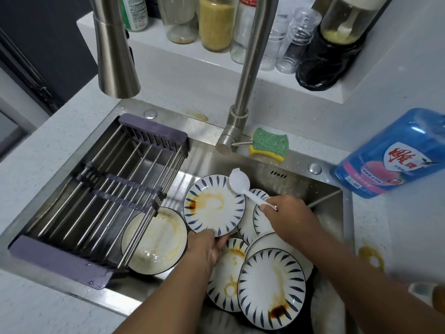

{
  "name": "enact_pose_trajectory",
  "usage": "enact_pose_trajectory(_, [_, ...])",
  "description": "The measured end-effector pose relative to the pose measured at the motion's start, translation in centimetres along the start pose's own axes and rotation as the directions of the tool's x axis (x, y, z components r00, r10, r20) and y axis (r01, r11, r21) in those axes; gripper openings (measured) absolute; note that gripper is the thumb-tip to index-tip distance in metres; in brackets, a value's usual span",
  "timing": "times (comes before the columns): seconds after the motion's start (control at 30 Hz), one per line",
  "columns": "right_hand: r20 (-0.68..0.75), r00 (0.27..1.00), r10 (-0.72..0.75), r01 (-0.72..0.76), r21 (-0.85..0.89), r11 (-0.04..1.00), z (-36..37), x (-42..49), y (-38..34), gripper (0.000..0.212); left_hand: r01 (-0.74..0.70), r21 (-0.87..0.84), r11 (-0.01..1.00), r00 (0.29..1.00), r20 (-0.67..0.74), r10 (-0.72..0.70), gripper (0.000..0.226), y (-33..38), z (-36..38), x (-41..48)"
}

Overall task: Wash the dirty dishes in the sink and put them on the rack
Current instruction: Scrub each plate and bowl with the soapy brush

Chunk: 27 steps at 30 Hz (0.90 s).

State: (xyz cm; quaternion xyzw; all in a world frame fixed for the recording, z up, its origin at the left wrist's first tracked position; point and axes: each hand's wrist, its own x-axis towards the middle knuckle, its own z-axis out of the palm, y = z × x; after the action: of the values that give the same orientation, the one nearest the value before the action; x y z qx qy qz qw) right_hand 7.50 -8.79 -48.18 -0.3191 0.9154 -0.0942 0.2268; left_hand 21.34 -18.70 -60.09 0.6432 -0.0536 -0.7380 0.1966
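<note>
In white countertop (48, 145) — steel sink (313, 189), rack (101, 189)

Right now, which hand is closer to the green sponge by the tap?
Right. The right hand holds the brush in the sink, in front of the sponge. The left hand is farther back and to the left, gripping the near edge of the plate.

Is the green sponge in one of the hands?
No, the green sponge lies on the sink rim by the faucet; the right hand grips a white brush, the left hand a plate.
</note>
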Motion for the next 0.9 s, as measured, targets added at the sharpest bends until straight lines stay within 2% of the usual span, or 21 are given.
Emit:
enact_pose_trajectory(0.3, [-0.020, 1.000, 0.018, -0.018, 0.022, 1.000, -0.5, -0.4, 0.8, 0.029, -0.098, 0.063, 0.993, 0.995, 0.027, 0.096, 0.052, 0.5, -0.1, -2.0])
enact_pose_trajectory(0.57, [-0.002, 1.000, 0.004, -0.004, 0.034, 0.999, -1.6, -1.7, 0.3, 0.023, -0.234, 0.236, 0.943, 0.952, 0.251, 0.173, 0.053, 2.6, -0.8, -4.6])
enact_pose_trajectory(0.67, [0.029, 0.999, -0.033, 0.034, -0.031, 0.999, -2.0, -2.9, -0.1, 0.025, -0.274, 0.321, 0.907, 0.913, 0.383, 0.140, 0.055, 3.6, -1.7, -6.8])
enact_pose_trajectory(0.83, [0.095, 0.994, -0.049, 0.061, -0.128, 0.990, -2.9, -5.2, -1.2, 0.030, -0.254, 0.441, 0.861, 0.869, 0.495, 0.002, 0.053, 5.4, -2.6, -10.1])
enact_pose_trajectory(0.9, [0.103, 0.992, -0.076, 0.086, -0.096, 0.992, -3.9, -5.8, -2.3, 0.031, -0.226, 0.507, 0.832, 0.848, 0.522, -0.088, 0.052, 6.4, -2.5, -11.3])
